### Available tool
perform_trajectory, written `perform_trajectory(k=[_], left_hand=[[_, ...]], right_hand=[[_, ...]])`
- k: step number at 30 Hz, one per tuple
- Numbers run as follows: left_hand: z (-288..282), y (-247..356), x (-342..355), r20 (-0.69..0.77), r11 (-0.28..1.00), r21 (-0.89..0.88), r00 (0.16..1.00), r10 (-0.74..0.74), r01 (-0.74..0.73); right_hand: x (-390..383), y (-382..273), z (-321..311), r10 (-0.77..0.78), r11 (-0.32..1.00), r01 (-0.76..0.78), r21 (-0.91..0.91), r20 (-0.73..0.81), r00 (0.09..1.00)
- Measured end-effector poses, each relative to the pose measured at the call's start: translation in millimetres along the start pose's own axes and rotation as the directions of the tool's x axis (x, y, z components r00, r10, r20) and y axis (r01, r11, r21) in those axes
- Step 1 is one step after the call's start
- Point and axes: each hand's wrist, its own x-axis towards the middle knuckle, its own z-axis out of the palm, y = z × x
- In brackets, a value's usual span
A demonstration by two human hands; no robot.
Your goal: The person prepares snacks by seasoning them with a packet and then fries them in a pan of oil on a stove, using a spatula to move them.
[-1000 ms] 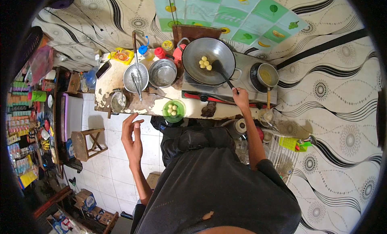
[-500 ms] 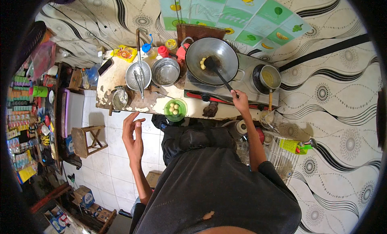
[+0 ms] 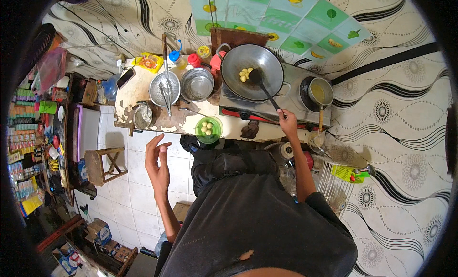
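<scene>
In my right hand [image 3: 288,124] is the handle of a black spatula [image 3: 270,96], its blade down in a wide grey wok [image 3: 229,67] on the stove. Several pale yellow balls [image 3: 244,76] lie together just left of the blade. More such balls [image 3: 207,125] sit in a green bowl [image 3: 200,136] at the counter's front edge. My left hand [image 3: 156,157] hangs in the air before the counter, fingers apart, holding nothing; the green bowl is to its upper right.
Left of the wok stand a metal pot [image 3: 197,84] and a perforated strainer [image 3: 157,90] with tongs [image 3: 167,98] across it. A small saucepan [image 3: 320,91] of yellowish liquid rests on the right burner. A phone [image 3: 126,78] lies at the counter's left; a wooden stool [image 3: 102,167] stands on the floor.
The spatula blade has shifted right, away from the balls, which now lie more spread out and in plainer sight. My right hand moved slightly right; my left hand has barely moved.
</scene>
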Motion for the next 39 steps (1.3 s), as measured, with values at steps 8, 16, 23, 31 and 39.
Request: perform_trajectory(k=[8,16,23,31,39], left_hand=[[2,5,8,0.032,0.999,0.021,0.999,0.042,-0.043],[-1,2,3,0.014,1.0,0.008,1.0,0.016,-0.016],[2,0,0,-0.002,1.0,-0.012,1.0,0.002,-0.002],[7,3,5,0.02,1.0,-0.005,1.0,0.015,-0.015],[6,5,3,0.023,1.0,-0.004,1.0,0.016,-0.016]], right_hand=[[20,-23,14,0.016,1.0,-0.015,-0.026,0.033,0.999],[21,-32,-12,0.01,0.981,0.009,-0.195,0.095,0.995],[19,-58,-44,0.144,0.933,-0.109,-0.344,0.078,0.987],[19,-60,-17,0.141,0.927,-0.106,-0.359,0.071,0.988],[31,-44,-5,-0.041,0.856,0.063,-0.513,0.053,0.998]])
